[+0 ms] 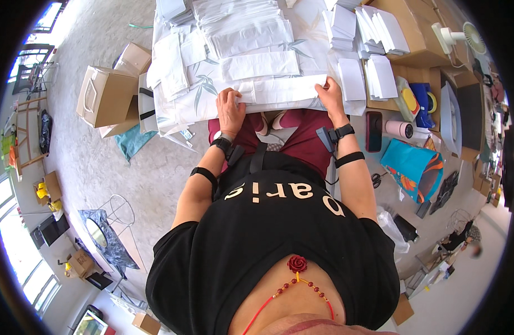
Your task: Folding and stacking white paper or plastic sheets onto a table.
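Observation:
A long white paper strip (285, 89) lies across the near edge of the table, which has a white leaf-print cloth (204, 92). My left hand (230, 113) rests at its left end, fingers curled down onto the paper. At the right end my right hand (330, 99) pinches the strip's edge between thumb and fingers. Just beyond lies another flat white strip (259, 66), in front of a broad layered pile of white paper (240, 34). More long white sheets (170, 64) are stacked at the left. Folded white packets (381, 77) stand in piles on the right.
Brown cardboard boxes (103, 95) stand left of the table. At the right are a dark phone (374, 131), a pink bottle (399, 129), a blue patterned bag (412, 167) and a small white fan (455, 36). Another person (463, 237) is farther off at the right.

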A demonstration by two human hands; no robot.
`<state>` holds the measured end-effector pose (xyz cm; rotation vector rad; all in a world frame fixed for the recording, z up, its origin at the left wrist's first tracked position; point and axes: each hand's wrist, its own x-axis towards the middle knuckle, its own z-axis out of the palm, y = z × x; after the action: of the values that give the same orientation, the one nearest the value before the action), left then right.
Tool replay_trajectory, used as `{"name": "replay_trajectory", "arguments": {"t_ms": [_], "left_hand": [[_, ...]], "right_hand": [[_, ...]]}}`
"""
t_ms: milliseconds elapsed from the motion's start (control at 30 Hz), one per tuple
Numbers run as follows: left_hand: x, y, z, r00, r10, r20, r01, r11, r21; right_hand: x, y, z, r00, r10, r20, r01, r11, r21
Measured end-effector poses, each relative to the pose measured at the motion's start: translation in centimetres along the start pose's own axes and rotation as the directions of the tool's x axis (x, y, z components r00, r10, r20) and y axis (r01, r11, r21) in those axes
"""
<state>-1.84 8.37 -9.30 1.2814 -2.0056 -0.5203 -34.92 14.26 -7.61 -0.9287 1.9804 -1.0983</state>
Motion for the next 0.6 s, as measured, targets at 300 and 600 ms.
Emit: {"name": "replay_trajectory", "arguments": {"t_ms": [300, 600], "left_hand": [[0.1, 0.1, 0.2, 1.000, -0.012, -0.028, 0.012, 0.999, -0.031], [0.0, -0.2, 0.3, 0.999, -0.013, -0.034, 0.012, 0.999, -0.036]], "right_hand": [[0.9, 2.3, 0.0, 0.997, 0.004, -0.076, -0.012, 0.994, -0.113], [1.0, 3.1, 0.0, 0.990, -0.037, -0.133, 0.011, 0.982, -0.188]]}}
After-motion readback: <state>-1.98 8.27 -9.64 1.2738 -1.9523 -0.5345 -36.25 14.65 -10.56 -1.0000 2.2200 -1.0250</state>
